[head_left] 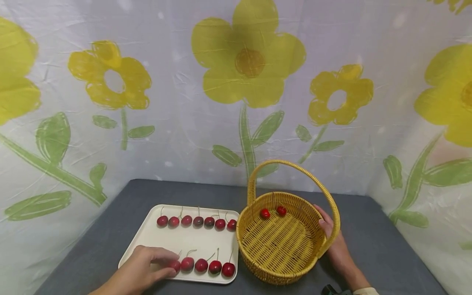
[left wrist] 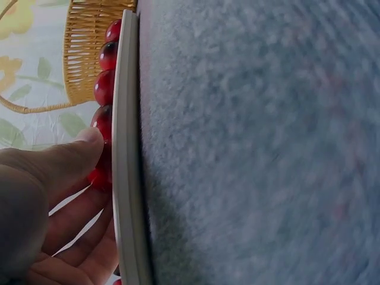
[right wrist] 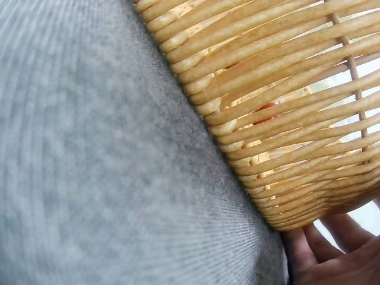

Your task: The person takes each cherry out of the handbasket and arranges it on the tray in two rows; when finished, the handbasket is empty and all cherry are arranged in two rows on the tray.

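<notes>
My left hand (head_left: 141,268) is at the near left of a cream tray (head_left: 177,239), pinching the leftmost cherry (head_left: 175,266) of the front row between thumb and fingers. In the left wrist view the thumb and fingers close about a cherry (left wrist: 100,178) just over the tray's rim (left wrist: 126,148). Several more stemmed cherries (head_left: 201,265) continue that row, and a back row of cherries (head_left: 186,221) lines the far side. Against the right side of a yellow wicker basket (head_left: 258,266), my right hand (head_left: 337,250) holds the wall near the handle's base. Two cherries (head_left: 281,211) lie inside the basket.
The basket's tall arched handle (head_left: 291,164) rises above its rim. Tray and basket stand side by side on a dark grey cloth-covered table (head_left: 383,246). A flower-printed curtain (head_left: 177,135) hangs behind. A small black object (head_left: 332,290) shows beside the right wrist.
</notes>
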Demonstrator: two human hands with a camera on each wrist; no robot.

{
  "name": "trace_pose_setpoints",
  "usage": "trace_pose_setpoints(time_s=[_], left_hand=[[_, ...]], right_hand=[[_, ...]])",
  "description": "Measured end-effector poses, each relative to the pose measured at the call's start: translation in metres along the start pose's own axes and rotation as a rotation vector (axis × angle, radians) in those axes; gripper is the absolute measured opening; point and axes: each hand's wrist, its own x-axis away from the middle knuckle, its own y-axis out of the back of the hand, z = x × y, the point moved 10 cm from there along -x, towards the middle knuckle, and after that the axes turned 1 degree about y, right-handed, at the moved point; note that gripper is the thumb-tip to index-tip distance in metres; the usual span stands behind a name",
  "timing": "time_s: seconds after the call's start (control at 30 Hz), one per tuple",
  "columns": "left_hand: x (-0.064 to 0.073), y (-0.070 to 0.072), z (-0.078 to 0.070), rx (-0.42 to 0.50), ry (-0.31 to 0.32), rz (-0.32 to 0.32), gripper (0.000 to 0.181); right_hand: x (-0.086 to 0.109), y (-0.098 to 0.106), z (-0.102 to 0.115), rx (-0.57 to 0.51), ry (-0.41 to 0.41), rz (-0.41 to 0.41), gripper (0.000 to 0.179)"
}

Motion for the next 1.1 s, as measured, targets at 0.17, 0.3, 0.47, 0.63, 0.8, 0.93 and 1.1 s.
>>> trace_pose_setpoints(time_s=[0.17,0.3,0.47,0.63,0.8,0.93,1.1], left_hand=[[-0.001,-0.001,-0.005,-0.032,-0.055,-0.046,0.024],[-0.002,-0.002,-0.004,-0.041,-0.048,-0.042,0.026],[-0.002,0.000,-0.002,-0.047,-0.017,-0.027,0.031],[-0.007,0.009,0.000,0.042,0.120,-0.001,0.034],[-0.025,0.016,-0.019,0.357,0.072,0.010,0.039],[-0.048,0.010,-0.046,0.560,-0.012,0.092,0.044],[-0.082,-0.003,-0.082,0.603,-0.074,0.210,0.046]], right_hand=[[0.000,0.001,0.000,0.004,-0.003,-0.009,0.056],[0.000,0.001,-0.001,0.012,-0.012,-0.017,0.056],[0.001,0.000,-0.003,0.000,-0.025,-0.008,0.056],[0.000,0.001,0.000,-0.014,-0.015,-0.004,0.056],[0.000,0.002,0.002,-0.021,-0.006,-0.003,0.056],[0.000,0.000,0.001,-0.023,-0.007,-0.001,0.056],[0.000,0.000,-0.002,-0.019,-0.004,-0.005,0.056]])
